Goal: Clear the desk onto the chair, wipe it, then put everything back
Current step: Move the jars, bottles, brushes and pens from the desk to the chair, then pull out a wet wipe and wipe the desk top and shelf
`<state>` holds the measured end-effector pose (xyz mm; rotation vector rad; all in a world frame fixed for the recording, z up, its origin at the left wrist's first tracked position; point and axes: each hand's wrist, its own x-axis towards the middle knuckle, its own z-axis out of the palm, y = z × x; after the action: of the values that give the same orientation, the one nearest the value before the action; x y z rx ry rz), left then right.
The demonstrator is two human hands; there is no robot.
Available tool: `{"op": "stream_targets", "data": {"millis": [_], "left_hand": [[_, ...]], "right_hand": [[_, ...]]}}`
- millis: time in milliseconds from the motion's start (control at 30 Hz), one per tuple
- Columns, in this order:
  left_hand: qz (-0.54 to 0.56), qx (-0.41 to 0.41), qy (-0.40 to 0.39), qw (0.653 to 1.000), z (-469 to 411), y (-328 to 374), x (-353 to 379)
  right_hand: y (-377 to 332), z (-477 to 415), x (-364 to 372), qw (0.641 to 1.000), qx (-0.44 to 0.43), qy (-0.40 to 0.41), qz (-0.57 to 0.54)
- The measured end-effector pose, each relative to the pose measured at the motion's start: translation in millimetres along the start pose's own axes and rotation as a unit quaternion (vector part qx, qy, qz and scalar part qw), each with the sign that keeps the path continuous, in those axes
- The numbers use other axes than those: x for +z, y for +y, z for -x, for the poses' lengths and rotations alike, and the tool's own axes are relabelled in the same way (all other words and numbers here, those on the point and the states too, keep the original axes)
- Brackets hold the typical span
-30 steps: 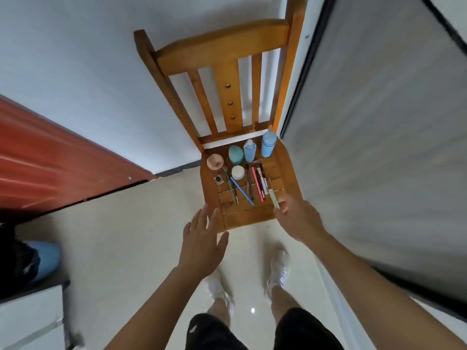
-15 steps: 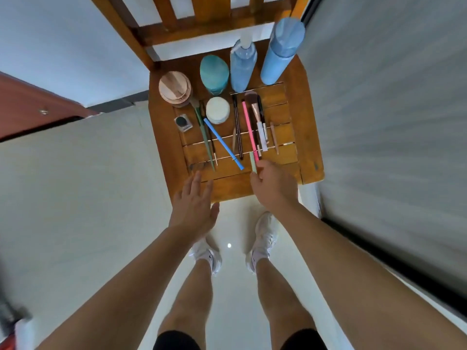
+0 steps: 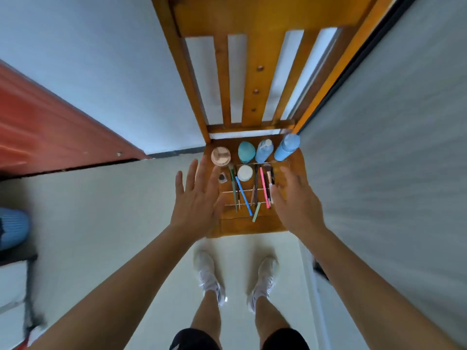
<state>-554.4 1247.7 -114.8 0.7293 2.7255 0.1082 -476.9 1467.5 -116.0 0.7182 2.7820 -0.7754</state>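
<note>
My hands were down at the front edge of the chair (image 3: 255, 224) a moment ago; now both are lifted over the seat. My left hand (image 3: 195, 202) and right hand (image 3: 294, 202) are open and hold nothing. Two blue bottles (image 3: 264, 150), a teal jar (image 3: 246, 152), brushes (image 3: 267, 181) and pens (image 3: 243, 195) lie on the seat.

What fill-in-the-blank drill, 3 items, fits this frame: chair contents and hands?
1. The two blue bottles stand at the ____ of the chair seat, near the backrest.
2. The left hand and right hand are both open and hold ____.
3. The round white jar sits just in front of the ____ egg-shaped sponge.

Missing words: back; nothing; teal
</note>
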Motion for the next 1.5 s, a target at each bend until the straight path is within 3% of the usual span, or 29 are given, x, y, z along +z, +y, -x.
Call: {"op": "stream_targets", "data": {"millis": [167,300,467,733,900,1100,1267,1500], "left_hand": [[-0.028,-0.019,0.132,0.991,26,-14,-163],[-0.044,-0.062,0.281,0.957,91,-44,-253],[-0.108,-0.273,0.316,0.902,216,-91,-293],[-0.122,-0.46,0.381,0.793,427,-182,-306],[-0.136,-0.546,0.372,0.738,548,-250,-296],[-0.157,-0.596,0.353,0.704,647,-335,-298],[-0.137,-0.623,0.34,0.691,677,-397,-292],[-0.097,-0.655,0.31,0.682,676,-519,-275]], "right_hand": [[-97,-1,-125,0.987,-0.136,0.088,0.013],[-201,-9,-177,0.949,-0.292,0.117,-0.008],[-334,36,-186,0.877,-0.465,0.12,-0.02],[-509,180,-125,0.733,-0.675,0.052,-0.063],[-613,271,-63,0.673,-0.738,0.017,-0.044],[-732,365,12,0.642,-0.763,-0.036,-0.069],[-795,399,66,0.616,-0.784,-0.059,-0.054],[-901,385,162,0.61,-0.783,-0.111,-0.044]]}}
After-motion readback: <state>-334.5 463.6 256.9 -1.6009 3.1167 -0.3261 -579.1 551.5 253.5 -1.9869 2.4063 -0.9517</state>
